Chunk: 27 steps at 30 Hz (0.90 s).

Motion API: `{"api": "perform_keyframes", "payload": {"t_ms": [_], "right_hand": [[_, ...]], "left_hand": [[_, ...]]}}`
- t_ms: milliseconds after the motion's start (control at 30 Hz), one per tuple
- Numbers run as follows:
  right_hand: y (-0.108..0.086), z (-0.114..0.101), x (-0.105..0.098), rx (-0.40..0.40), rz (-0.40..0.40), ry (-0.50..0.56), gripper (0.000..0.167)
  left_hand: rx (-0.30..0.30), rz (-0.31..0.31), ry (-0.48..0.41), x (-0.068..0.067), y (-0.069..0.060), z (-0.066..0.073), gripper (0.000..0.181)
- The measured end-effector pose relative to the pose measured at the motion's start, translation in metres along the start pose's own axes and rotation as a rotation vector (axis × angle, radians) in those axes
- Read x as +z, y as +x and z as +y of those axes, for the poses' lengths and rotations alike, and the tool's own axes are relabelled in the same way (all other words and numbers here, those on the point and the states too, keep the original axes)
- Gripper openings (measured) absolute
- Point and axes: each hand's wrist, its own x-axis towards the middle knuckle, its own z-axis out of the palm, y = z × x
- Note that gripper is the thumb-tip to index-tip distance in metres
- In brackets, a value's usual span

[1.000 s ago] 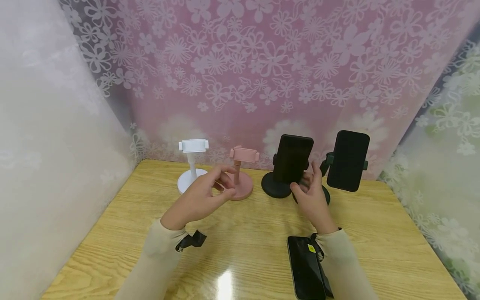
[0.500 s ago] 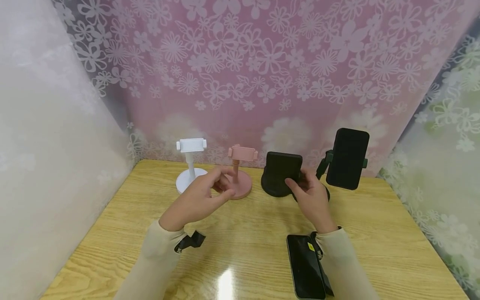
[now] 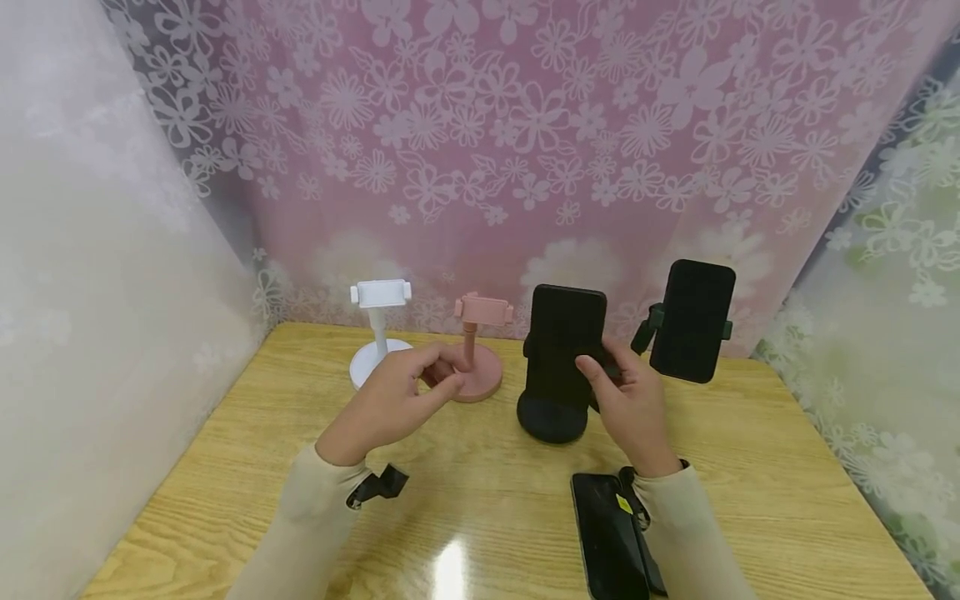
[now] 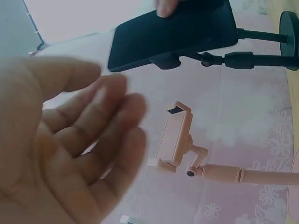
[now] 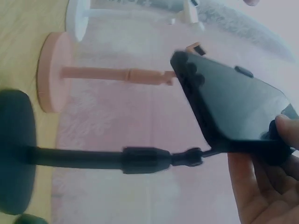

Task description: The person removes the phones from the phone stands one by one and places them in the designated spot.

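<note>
- Evidently pinched 1 phone (image 3: pixel 564 329), mounted in the black stand (image 3: pixel 552 418) right of the pink stand (image 3: pixel 484 312), with the right hand (image 3: pixel 633 408), thumb in front, fingers behind.
- Probably called for even pressure on front and back, with little sideways force, to avoid tipping the black stand.
- Held the left hand (image 3: pixel 397 400) before the pink stand, loosely curled around nothing.

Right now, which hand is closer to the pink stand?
Left. The left hand hovers just in front of the pink stand; the right hand is farther off, to the stand's right, gripping the phone on the black stand.
</note>
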Motion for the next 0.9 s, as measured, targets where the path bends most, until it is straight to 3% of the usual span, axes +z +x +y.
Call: {"api": "perform_keyframes", "payload": {"t_ms": [167,500,733,900], "right_hand": [[-0.004,-0.018,-0.002,-0.077,-0.052,-0.023,0.036],[-0.013,-0.043,-0.001,-0.097,-0.074,-0.084,0.031],[-0.02,-0.056,0.001,-0.077,-0.134,0.018,0.03],[-0.023,-0.062,0.001,-0.03,-0.18,0.073,0.031]], "left_hand": [[0.034,0.058,-0.029,-0.001,-0.001,0.004,0.008],[-0.018,-0.017,0.005,-0.001,-0.003,0.013,0.01],[-0.048,-0.028,0.081,-0.002,-0.005,0.016,0.045],[0.016,-0.055,0.08,-0.002,-0.008,0.02,0.045]]}}
